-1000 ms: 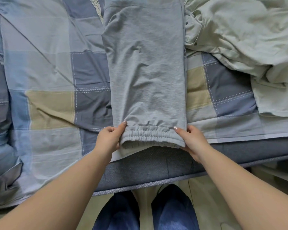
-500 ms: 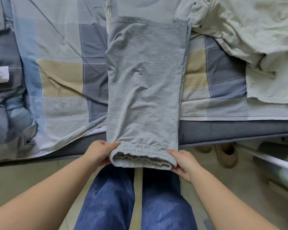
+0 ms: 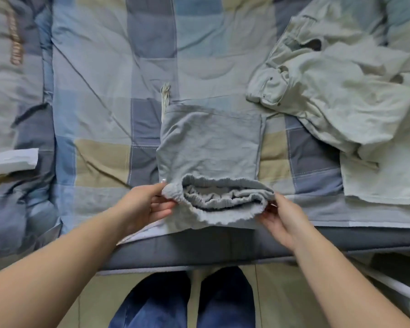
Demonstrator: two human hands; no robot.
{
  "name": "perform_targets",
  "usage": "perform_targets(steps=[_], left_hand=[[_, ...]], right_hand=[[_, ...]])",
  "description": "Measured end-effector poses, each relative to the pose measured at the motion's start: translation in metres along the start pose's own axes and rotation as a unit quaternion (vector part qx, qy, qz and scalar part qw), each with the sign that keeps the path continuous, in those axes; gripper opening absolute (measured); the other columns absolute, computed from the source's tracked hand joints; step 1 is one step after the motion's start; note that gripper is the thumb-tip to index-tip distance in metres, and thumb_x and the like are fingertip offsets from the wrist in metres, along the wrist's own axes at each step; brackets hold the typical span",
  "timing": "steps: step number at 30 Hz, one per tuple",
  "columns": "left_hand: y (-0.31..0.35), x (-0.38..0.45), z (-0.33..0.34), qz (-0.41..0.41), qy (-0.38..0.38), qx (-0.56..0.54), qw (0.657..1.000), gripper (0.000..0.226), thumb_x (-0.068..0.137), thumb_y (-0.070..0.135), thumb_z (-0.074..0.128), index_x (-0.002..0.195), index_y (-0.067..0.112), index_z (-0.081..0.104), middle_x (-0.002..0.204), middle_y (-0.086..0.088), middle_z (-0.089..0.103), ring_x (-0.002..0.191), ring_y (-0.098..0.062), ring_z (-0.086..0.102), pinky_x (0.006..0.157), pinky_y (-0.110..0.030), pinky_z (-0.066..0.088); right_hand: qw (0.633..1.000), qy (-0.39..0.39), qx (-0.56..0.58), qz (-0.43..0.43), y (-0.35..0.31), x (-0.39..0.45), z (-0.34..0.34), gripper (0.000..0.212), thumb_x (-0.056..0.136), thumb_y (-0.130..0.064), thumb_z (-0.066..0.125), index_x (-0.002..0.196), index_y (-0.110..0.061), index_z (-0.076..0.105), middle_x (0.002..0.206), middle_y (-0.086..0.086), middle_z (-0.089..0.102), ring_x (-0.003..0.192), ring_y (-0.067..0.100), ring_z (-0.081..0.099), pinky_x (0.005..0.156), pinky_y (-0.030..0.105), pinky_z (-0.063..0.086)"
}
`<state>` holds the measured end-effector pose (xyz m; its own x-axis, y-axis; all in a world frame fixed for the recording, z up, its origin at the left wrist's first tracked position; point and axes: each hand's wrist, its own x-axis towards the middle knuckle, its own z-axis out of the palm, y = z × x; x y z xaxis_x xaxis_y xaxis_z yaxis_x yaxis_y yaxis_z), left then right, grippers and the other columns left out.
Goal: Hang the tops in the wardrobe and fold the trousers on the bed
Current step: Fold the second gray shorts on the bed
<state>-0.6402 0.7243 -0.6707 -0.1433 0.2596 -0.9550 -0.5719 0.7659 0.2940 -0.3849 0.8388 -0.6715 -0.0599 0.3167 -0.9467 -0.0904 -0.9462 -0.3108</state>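
The grey trousers (image 3: 211,147) lie folded on the bed (image 3: 97,110), near its front edge, their cuffed ends raised and curled back toward the person; the elastic cuffs (image 3: 223,197) gape open and show the paler inside of the cloth; a pale drawstring (image 3: 165,98) pokes out at the far left corner of the fold. The left hand (image 3: 145,207) pinches the left end of the cuffs, thumb on top and fingers underneath; the right hand (image 3: 282,221) grips the right end the same way, its fingers partly tucked under the fabric, so how far they close I cannot tell exactly; both hands hold the cloth just above the bed's edge. The checked bedcover (image 3: 152,43), in blue, grey and tan squares, is creased beneath the trousers. To the right, apart from the grey pair, a pale green garment (image 3: 341,91) lies crumpled in a heap, with small dark studs visible on a pocket-like part; its lower flap reaches almost to the bed's edge. At the far left a white folded item (image 3: 10,159) rests on a darker rumpled strip of bedding. Below the mattress edge (image 3: 223,247) the person's legs in blue jeans (image 3: 182,301) stand on a pale floor; a white rail (image 3: 398,287) runs slantwise at lower right.
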Motion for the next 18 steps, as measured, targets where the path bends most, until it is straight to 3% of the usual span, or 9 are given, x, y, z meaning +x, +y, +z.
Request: perform_targets(steps=[4,8,10,11,13,14,16,17,18], left_hand=[[0.068,0.04,0.016,0.027,-0.001,-0.133,0.991,0.025,0.099,0.031,0.048,0.092,0.01,0.061,0.066,-0.002,0.073,0.058,-0.008,0.07,0.043,-0.021,0.053],[0.111,0.08,0.039,0.06,0.006,-0.176,0.983,0.024,0.102,0.026,0.04,0.094,0.011,0.057,0.064,-0.002,0.072,0.057,-0.009,0.07,0.043,-0.022,0.054],[0.125,0.098,0.049,0.085,0.021,-0.183,0.979,0.023,0.102,0.023,0.039,0.091,0.011,0.056,0.063,-0.002,0.072,0.057,-0.009,0.07,0.047,-0.024,0.056],[0.131,0.105,0.052,0.102,0.034,-0.186,0.977,0.023,0.101,0.022,0.038,0.09,0.012,0.056,0.063,-0.001,0.072,0.057,-0.009,0.07,0.05,-0.025,0.058],[0.138,0.119,0.06,0.136,0.065,-0.188,0.971,0.021,0.101,0.02,0.038,0.092,0.014,0.056,0.076,-0.002,0.074,0.065,-0.009,0.071,0.059,-0.026,0.059],[0.138,0.127,0.064,0.156,0.088,-0.178,0.968,0.018,0.1,0.019,0.038,0.097,0.013,0.055,0.086,-0.004,0.072,0.071,-0.011,0.07,0.064,-0.028,0.059],[0.131,0.141,0.068,0.237,0.15,-0.102,0.954,0.017,0.097,0.014,0.042,0.111,0.013,0.052,0.095,-0.004,0.068,0.08,-0.015,0.068,0.078,-0.033,0.057],[0.124,0.143,0.068,0.311,0.185,-0.005,0.932,0.019,0.095,0.012,0.046,0.112,0.014,0.053,0.096,-0.004,0.067,0.085,-0.018,0.066,0.085,-0.037,0.054],[0.116,0.143,0.069,0.395,0.204,0.125,0.887,0.018,0.093,0.011,0.05,0.109,0.015,0.057,0.098,-0.003,0.066,0.091,-0.02,0.064,0.091,-0.039,0.052]], right_hand=[[0.999,-0.021,0.046,-0.011,-0.069,0.042,0.042,0.024,0.098,-0.026,0.048,0.082,-0.01,0.056,0.055,0.006,0.067,0.05,0.013,0.068,0.046,0.023,0.055],[0.998,-0.024,0.053,-0.026,-0.11,0.085,0.079,0.026,0.098,-0.026,0.047,0.08,-0.009,0.056,0.051,0.007,0.065,0.045,0.014,0.066,0.043,0.024,0.054],[0.998,-0.022,0.043,-0.032,-0.122,0.107,0.093,0.025,0.098,-0.025,0.048,0.081,-0.009,0.056,0.06,0.008,0.067,0.047,0.015,0.066,0.044,0.024,0.055],[0.998,-0.023,0.039,-0.036,-0.127,0.117,0.098,0.024,0.097,-0.025,0.048,0.081,-0.009,0.057,0.068,0.008,0.066,0.054,0.015,0.067,0.052,0.024,0.057],[0.998,-0.035,0.03,-0.043,-0.131,0.135,0.107,0.021,0.096,-0.024,0.049,0.085,-0.009,0.058,0.087,0.008,0.065,0.075,0.016,0.066,0.08,0.028,0.057],[0.998,-0.037,0.019,-0.051,-0.131,0.143,0.111,0.018,0.096,-0.024,0.048,0.095,-0.009,0.058,0.099,0.007,0.066,0.088,0.018,0.065,0.09,0.032,0.053],[0.993,-0.022,-0.036,-0.111,-0.122,0.154,0.119,0.027,0.097,-0.022,0.047,0.122,-0.015,0.051,0.12,0.005,0.061,0.11,0.02,0.06,0.093,0.033,0.049],[0.978,0.015,-0.1,-0.182,-0.112,0.155,0.119,0.031,0.095,-0.02,0.048,0.126,-0.017,0.048,0.12,0.003,0.06,0.113,0.02,0.059,0.093,0.031,0.048],[0.942,0.054,-0.18,-0.278,-0.102,0.153,0.117,0.031,0.093,-0.016,0.051,0.123,-0.017,0.049,0.111,-0.001,0.062,0.109,0.02,0.06,0.091,0.026,0.048]])
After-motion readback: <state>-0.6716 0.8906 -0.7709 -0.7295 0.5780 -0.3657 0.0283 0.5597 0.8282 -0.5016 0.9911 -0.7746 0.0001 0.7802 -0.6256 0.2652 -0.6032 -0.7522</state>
